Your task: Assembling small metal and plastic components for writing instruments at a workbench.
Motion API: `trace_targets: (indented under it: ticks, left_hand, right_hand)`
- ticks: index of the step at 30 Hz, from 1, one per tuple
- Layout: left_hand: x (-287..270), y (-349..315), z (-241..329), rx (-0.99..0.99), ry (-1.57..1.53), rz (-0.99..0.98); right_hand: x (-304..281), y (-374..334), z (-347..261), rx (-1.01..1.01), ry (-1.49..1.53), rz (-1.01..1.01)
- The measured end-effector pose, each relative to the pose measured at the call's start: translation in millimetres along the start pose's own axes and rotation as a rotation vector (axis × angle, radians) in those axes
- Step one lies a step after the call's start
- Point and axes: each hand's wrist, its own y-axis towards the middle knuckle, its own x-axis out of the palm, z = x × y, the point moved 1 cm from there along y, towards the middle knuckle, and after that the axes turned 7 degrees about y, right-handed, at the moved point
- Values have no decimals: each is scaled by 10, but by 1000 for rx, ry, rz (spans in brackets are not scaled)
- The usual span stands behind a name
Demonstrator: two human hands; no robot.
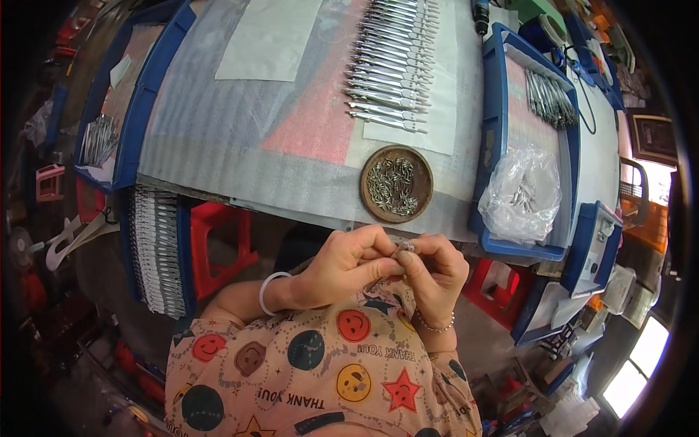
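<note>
Left hand (349,262) and right hand (433,266) both pinch one small metal part (405,247), mostly hidden between fingertips, near the table edge; beyond sits one round brown dish (397,183) of uncountable metal pieces.

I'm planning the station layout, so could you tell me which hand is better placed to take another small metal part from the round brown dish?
Probably the right hand: the round brown dish lies just above it.

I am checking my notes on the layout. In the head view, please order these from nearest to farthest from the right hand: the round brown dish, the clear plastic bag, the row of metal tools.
1. Round brown dish, just above the right hand.
2. Clear plastic bag, to the upper right, in the blue tray.
3. Row of metal tools, far up the table.
</note>
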Motion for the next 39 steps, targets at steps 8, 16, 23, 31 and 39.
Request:
trace_targets:
  ticks: [8, 16, 23, 31, 39]
  left_hand:
    - [-21, -22, 22, -6, 94, 0]
    - [-5, -18, 20, -113, 9, -64]
    - [45, -32, -106, -11, -59, 17]
    - [97, -47, -141, 52, -71, 57]
    - [69, 4, -64, 12, 40, 8]
  right_hand:
    - [-30, 0, -16, 46, -14, -64]
    - [-7, -56, 47, 116, 71, 19]
    - [19, -65, 41, 113, 113, 46]
    - [-41, -96, 87, -42, -30, 37]
    - [-51, -61, 65, 50, 39, 18]
